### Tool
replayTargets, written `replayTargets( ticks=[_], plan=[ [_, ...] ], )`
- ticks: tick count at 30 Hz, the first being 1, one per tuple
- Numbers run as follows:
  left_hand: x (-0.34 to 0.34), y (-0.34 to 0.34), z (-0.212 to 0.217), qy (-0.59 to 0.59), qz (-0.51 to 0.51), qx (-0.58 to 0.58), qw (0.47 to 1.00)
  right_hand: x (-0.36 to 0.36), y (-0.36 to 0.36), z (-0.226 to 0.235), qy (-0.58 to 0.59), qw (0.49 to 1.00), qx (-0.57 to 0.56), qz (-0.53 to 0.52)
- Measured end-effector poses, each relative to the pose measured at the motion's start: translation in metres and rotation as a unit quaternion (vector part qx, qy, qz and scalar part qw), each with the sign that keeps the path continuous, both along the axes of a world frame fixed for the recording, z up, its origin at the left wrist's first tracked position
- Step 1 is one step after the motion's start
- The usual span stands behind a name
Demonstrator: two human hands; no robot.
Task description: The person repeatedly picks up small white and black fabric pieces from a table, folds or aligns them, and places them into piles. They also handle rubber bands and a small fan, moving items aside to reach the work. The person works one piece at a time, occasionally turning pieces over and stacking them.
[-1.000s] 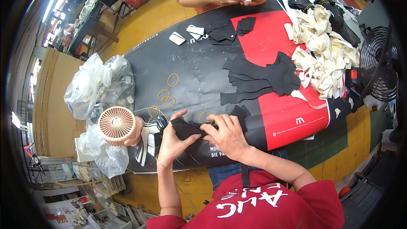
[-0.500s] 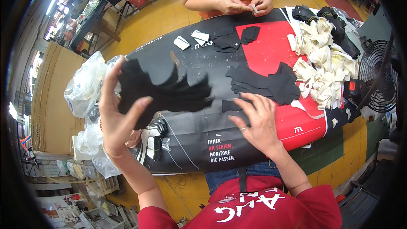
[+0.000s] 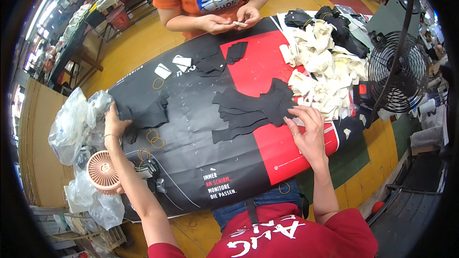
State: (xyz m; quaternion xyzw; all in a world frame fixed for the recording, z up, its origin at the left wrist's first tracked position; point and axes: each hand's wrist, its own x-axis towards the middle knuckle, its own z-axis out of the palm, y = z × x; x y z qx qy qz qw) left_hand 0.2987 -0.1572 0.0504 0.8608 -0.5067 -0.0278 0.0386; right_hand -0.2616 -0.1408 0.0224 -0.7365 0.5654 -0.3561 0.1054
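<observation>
My left hand [image 3: 116, 123] is at the left side of the table, thumb held apart from the fingers. It is beside the left end of a stack of black fabric pieces [image 3: 149, 113], which lies on the table cover. My right hand [image 3: 310, 131] reaches over a larger, fanned pile of black fabric pieces [image 3: 260, 107]. Its thumb and fingertips are spread at the pile's right end, and I see nothing lifted in them.
Cream fabric strips [image 3: 318, 67] are heaped at the right, near a black fan [image 3: 399, 71]. Plastic bags [image 3: 71, 114] and a small pink fan [image 3: 103, 172] stand left. Rubber bands [image 3: 155, 138] lie nearby. Across the table, a person in orange [image 3: 210, 0] handles a small pale piece.
The black stack that my left hand held up now lies on the table at the left. My right hand has moved onto the right end of the fanned pile. The view has shifted.
</observation>
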Motion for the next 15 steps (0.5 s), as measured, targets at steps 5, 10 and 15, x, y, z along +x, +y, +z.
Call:
replayTargets(
  ticks=[5,10,15],
  plan=[
    [-0.026,0.0,-0.015,-0.064,-0.024,-0.089,0.994,0.005,-0.011,0.009,0.02,0.999,0.025,0.038],
    [-0.127,-0.01,-0.001,0.074,-0.284,-0.147,0.945,0.032,-0.037,0.013,0.11,0.975,0.014,0.194],
    [-0.16,-0.012,-0.013,0.051,-0.157,-0.053,0.985,0.058,-0.057,0.004,0.144,0.96,0.048,0.236]
  ],
)
